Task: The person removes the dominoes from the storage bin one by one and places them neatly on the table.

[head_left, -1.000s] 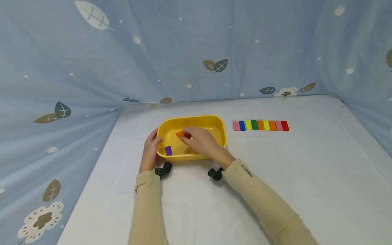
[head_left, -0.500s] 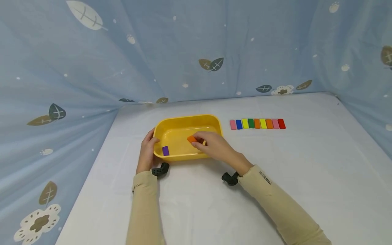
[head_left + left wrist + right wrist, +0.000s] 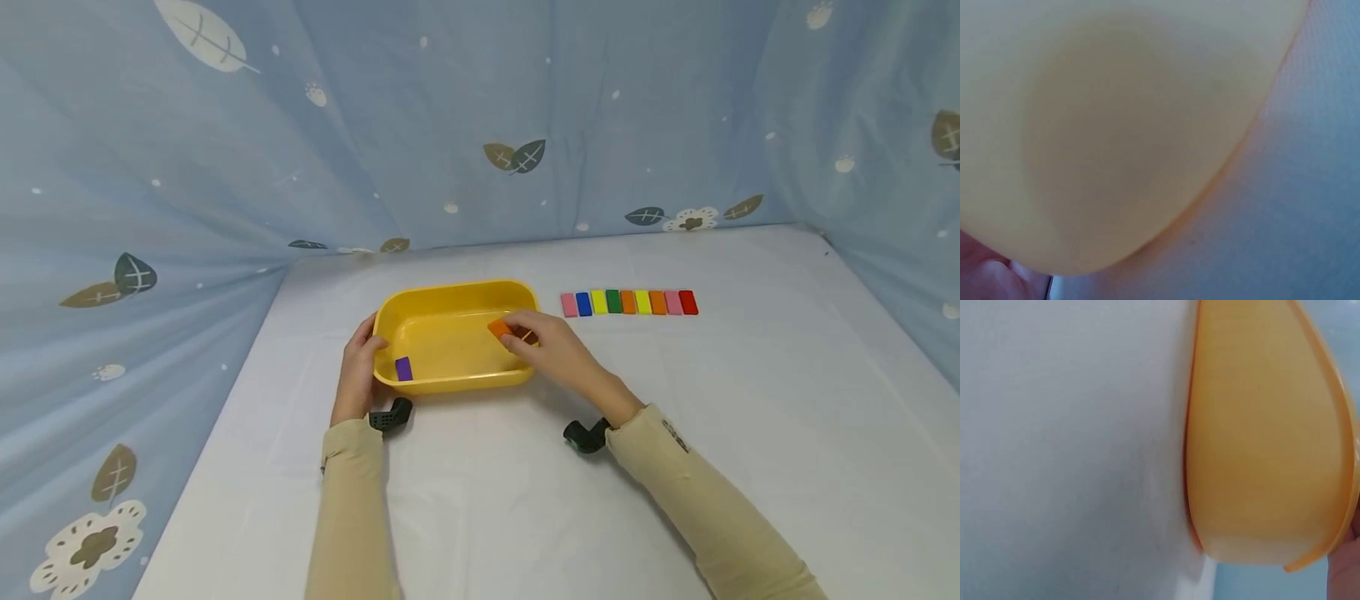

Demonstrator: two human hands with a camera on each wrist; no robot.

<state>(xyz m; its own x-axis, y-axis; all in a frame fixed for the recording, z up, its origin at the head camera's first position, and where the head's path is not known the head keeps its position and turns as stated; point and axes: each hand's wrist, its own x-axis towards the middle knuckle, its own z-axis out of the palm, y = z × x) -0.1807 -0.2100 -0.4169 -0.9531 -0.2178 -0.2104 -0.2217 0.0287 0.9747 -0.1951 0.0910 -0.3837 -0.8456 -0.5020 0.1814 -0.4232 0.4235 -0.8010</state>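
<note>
A yellow plastic box [image 3: 450, 385] lies on the white table. My left hand [image 3: 358, 367] grips its left end, thumb over the rim and fingers outside. Over the right part of the box, my right hand [image 3: 553, 346] pinches an orange block [image 3: 498, 328] between thumb and fingers. A purple block [image 3: 403, 369] is in the box's near left corner. Close up in the left wrist view is the box wall [image 3: 1122, 137], with a bit of the left hand at the bottom left. The right wrist view shows the outer box wall [image 3: 1260, 444] and part of the right hand [image 3: 1344, 569].
Right of the box, several small blocks lie in a side-by-side row, from a pink block [image 3: 569, 305] through a green block [image 3: 614, 301] to a red block [image 3: 688, 302]. A blue patterned curtain [image 3: 450, 125] hangs behind the table [image 3: 480, 500] and along both sides.
My right hand has moved to the right inside the box, carrying the orange block. The left hand keeps its grip on the box end. The head view has shifted slightly.
</note>
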